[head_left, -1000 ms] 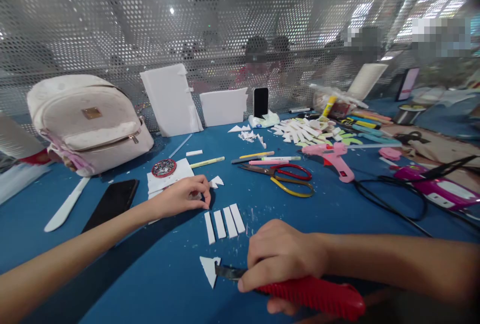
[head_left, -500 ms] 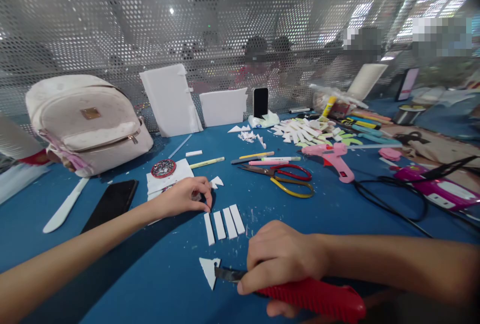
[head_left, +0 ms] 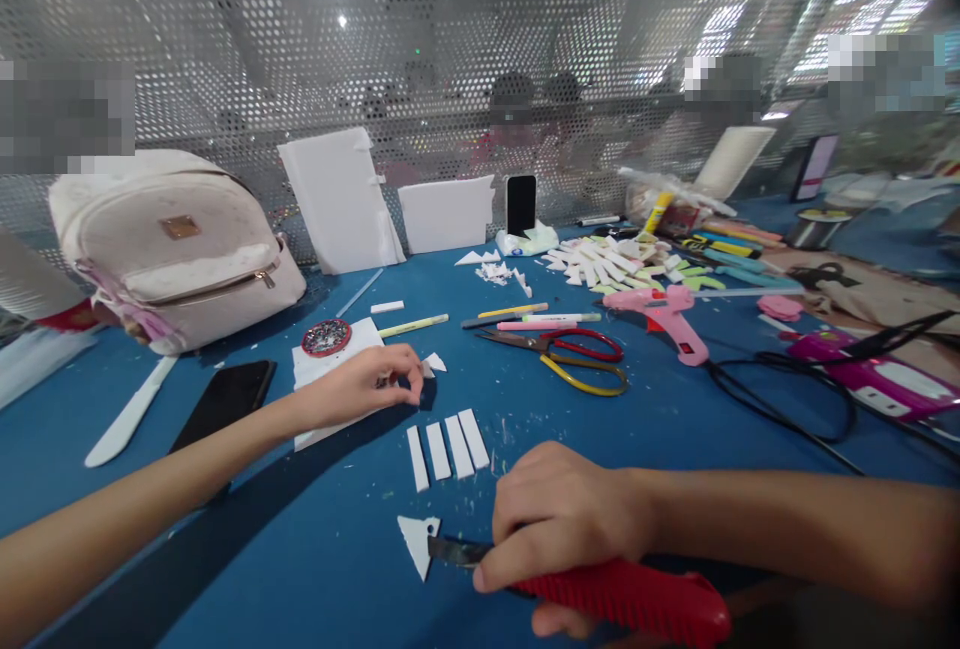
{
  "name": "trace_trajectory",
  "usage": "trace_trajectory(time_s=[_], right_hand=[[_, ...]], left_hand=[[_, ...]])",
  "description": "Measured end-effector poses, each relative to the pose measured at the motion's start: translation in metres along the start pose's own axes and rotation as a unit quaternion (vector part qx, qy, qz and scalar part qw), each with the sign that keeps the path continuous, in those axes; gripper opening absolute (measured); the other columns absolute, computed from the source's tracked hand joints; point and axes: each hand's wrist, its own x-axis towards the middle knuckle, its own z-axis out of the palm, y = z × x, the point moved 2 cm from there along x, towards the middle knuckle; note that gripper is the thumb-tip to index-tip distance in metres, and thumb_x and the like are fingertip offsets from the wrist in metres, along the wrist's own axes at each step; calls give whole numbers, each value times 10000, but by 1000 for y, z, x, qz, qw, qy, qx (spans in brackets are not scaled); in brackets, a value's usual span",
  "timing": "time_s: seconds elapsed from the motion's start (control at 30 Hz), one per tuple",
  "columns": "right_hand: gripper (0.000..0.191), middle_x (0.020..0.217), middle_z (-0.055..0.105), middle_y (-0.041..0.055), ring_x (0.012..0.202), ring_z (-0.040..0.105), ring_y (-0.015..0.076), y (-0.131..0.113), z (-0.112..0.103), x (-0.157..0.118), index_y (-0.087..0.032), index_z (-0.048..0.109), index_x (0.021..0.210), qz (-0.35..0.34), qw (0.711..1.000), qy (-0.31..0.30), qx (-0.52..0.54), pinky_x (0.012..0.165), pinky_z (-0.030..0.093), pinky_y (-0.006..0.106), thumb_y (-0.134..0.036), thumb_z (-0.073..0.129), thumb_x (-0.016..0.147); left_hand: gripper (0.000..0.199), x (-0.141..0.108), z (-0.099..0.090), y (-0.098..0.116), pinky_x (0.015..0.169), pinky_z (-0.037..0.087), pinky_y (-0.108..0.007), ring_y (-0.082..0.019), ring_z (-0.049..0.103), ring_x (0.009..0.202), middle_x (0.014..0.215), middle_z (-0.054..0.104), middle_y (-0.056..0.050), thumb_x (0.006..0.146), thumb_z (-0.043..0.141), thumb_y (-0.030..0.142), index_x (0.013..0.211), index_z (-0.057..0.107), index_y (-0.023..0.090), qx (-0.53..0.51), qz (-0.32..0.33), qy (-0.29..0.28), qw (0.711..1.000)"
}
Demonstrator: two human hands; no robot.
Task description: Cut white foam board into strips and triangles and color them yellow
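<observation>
My right hand (head_left: 570, 519) is wrapped round the red handle of a utility knife (head_left: 630, 594). Its dark blade reaches left and meets the edge of a small white triangular piece (head_left: 417, 541) with a notch or hole in it. Farther up the table, my left hand (head_left: 367, 384) is raised over white paper (head_left: 311, 434), thumb and fingers drawn together. Whether anything is between them, I cannot tell. Several white strips (head_left: 448, 447) lie side by side between the two hands. A white scrap (head_left: 435, 362) lies just beyond my left fingertips.
Scissors (head_left: 562, 349), pens (head_left: 525, 313) and a pink glue gun (head_left: 667, 314) with a black cord lie ahead and right. Cut pieces (head_left: 611, 259) are heaped behind them. At left are a black phone (head_left: 225, 404), a white plastic knife (head_left: 133, 409) and a backpack (head_left: 180, 249).
My left hand has lifted slightly up and away from the top of the leftmost strip. The strips, my right hand and the utility knife stay almost unchanged.
</observation>
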Motion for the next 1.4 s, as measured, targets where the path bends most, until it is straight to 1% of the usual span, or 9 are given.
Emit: trace_trajectory(time_s=[0.2,0.37,0.53,0.63,0.77,0.93,1.1,1.27,1.4], right_hand=[[371,719,642,-15,613,570,112,0,0,0,-159,674,1063,-7,1000,-2,-3,508,352,260,-468,473,1027],[404,716,641,-20,605,573,105,0,1,-2,-168,674,1067,-7,1000,6,-9,507,348,256,-506,455,1027],[362,729,653,-12,651,605,121,1,-2,-5,-152,686,1127,-18,1000,-12,-9,543,374,281,-443,496,1026],[293,776,659,-1,705,619,120,3,-5,-8,-137,701,1150,-30,999,-21,-2,561,393,276,-308,490,1040],[226,835,663,1,766,626,115,4,-5,-11,-140,726,1119,-32,999,-31,-13,557,399,267,-258,570,1007],[223,822,659,-1,740,612,112,3,-4,-11,-141,742,1085,-31,999,-21,-15,541,401,266,-259,571,1006],[349,749,637,3,688,600,122,2,-5,-8,-136,736,1101,-26,1000,-11,-3,537,389,281,-283,422,1065],[377,719,638,-10,660,603,126,0,-5,-6,-146,711,1110,-22,1000,-14,0,544,379,284,-450,502,1031],[511,691,633,-16,616,591,126,0,-3,-5,-142,687,1104,-26,1000,-13,9,517,357,290,-606,529,962]], left_hand=[[161,65,-32,-12,736,536,-297,-157,663,769,837,708,-21,920,712,295,874,693,142,34,-19,88,995],[288,157,-37,-39,844,587,-414,-219,677,982,1176,660,-85,989,647,340,1205,629,151,74,-27,123,989],[336,234,-34,-55,890,575,-450,-246,659,1060,1262,628,-101,988,646,342,1270,604,163,103,-20,137,985],[339,263,-31,-62,887,577,-448,-245,660,1058,1264,627,-101,988,646,342,1274,602,164,109,-12,131,985],[337,279,-35,-68,884,578,-445,-244,661,1055,1264,628,-101,987,648,341,1272,604,164,118,-10,127,985],[331,267,-50,-65,893,575,-448,-245,657,1064,1272,625,-102,990,643,340,1271,606,169,132,-24,143,981],[292,223,-56,-44,855,587,-415,-220,672,1001,1216,648,-92,1001,627,346,1232,622,169,123,-27,162,979],[185,133,-41,2,747,559,-308,-156,674,763,867,702,-19,1029,544,286,1016,675,156,111,12,171,979],[201,43,-19,45,709,500,-251,-150,665,758,824,718,3,998,536,275,892,694,208,115,26,142,983]])
